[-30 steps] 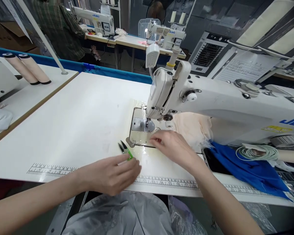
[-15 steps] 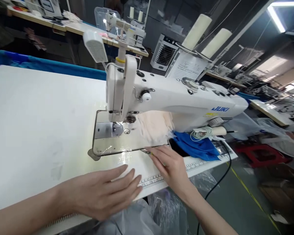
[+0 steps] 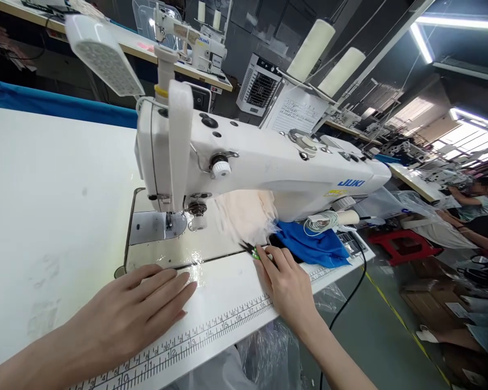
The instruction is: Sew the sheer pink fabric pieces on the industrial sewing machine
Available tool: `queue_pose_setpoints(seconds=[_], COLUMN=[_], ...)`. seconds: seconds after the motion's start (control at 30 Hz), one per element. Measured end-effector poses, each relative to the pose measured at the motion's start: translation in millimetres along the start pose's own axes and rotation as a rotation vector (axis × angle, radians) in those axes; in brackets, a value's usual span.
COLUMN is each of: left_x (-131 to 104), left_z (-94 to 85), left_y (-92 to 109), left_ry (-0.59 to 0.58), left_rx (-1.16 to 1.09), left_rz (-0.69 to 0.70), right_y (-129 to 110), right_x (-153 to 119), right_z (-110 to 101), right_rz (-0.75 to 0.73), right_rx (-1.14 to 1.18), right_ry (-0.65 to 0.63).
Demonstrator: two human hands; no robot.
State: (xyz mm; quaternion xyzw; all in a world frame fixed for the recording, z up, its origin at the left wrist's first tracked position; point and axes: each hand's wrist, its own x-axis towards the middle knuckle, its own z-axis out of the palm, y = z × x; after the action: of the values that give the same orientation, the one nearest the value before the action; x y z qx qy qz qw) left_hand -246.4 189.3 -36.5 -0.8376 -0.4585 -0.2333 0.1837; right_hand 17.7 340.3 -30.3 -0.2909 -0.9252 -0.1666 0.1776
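My right hand (image 3: 288, 279) is closed around small thread snips (image 3: 249, 248) with dark blades and green marks; the handle is mostly hidden by the fingers. The blades point toward the pale peach fabric (image 3: 248, 211) lying under the arm of the white sewing machine (image 3: 260, 162). Fingers stretched out, my left hand (image 3: 126, 311) rests palm down on the white table (image 3: 223, 292), near the front edge of the machine's bed (image 3: 158, 254), and holds nothing. A blue cloth (image 3: 309, 244) lies just behind my right hand.
A printed ruler (image 3: 211, 327) runs along the table's front edge. A coil of cord (image 3: 321, 223) sits on the blue cloth. A lamp (image 3: 103, 54) and thread cones (image 3: 311, 50) rise above the machine. Other people (image 3: 480, 216) sit at the far right beyond a red stool (image 3: 402, 245).
My left hand has moved left and flattened on the table. The snips in my right hand now show their dark blades more clearly. The camera view has shifted.
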Motion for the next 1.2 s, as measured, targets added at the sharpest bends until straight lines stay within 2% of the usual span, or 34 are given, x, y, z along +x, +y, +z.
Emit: queue_pose_setpoints(seconds=[0.2,0.3,0.37,0.47,0.57,0.63,0.87,1.03,1.1,1.2], left_x=[3.1,5.4,5.6,4.5,2.8,1.2,-3.0,-0.9,-1.4,-2.8], left_z=[6.3,5.2,3.5,1.5,2.1,4.4,9.2,6.9,7.7,9.6], left_y=[1.1,-3.9,-8.7,-13.6,-12.5,-9.8,-6.8,-6.2,-5.0,-3.8], left_ry=[0.054,0.081,0.053,-0.002,0.009,0.027,0.017,0.013,0.01,0.015], left_rx=[-0.059,-0.088,-0.084,-0.067,-0.075,-0.083,-0.078,-0.08,-0.093,-0.095], left_rz=[-0.074,-0.075,-0.046,0.002,-0.053,-0.104,-0.142,-0.146,-0.167,-0.183], right_y=[10.1,25.0,34.9,43.3,44.9,45.6,48.7,42.3,41.4,38.5], right_x=[12.5,36.5,58.5,90.0,110.6,117.3,118.1,112.1,107.5,96.1], right_z=[-9.8,-10.8,-4.2,10.6,18.8,20.0,29.8,27.2,23.3,20.1], right_rz=[0.069,0.098,0.112,0.167,0.226,0.233,0.247,0.248,0.237,0.1], right_rx=[0.077,0.127,0.208,0.268,0.249,0.252,0.205,0.174,0.201,0.309], right_ry=[0.009,0.054,0.069,-0.009,-0.126,-0.152,-0.173,-0.118,-0.063,0.154])
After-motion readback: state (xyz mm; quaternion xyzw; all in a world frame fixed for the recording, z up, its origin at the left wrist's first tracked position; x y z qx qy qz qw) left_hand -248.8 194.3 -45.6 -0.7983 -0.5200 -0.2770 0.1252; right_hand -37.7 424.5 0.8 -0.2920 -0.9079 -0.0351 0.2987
